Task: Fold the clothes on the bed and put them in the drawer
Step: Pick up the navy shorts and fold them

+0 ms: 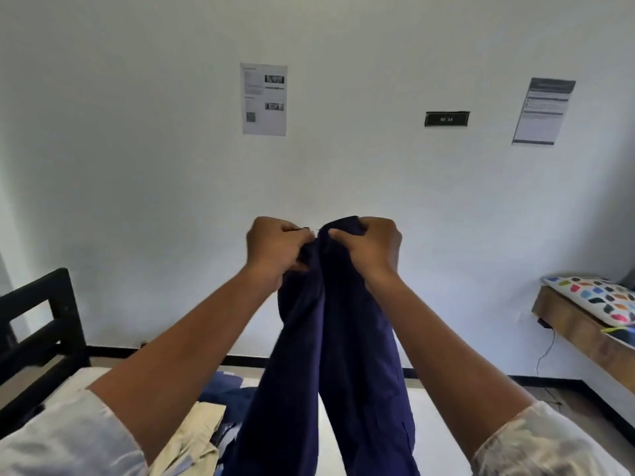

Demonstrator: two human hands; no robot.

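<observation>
Head view: two hands, left hand [278, 250] and right hand [369, 247], each clench one navy trousers [330, 355]; two legs hang.

navy trousers [343, 355] cut by bottom edge; wall sheet [264, 99] text unreadable

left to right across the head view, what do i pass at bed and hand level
black bed frame → cream garment → left hand → right hand, both gripping the navy trousers → patterned pillow
</observation>
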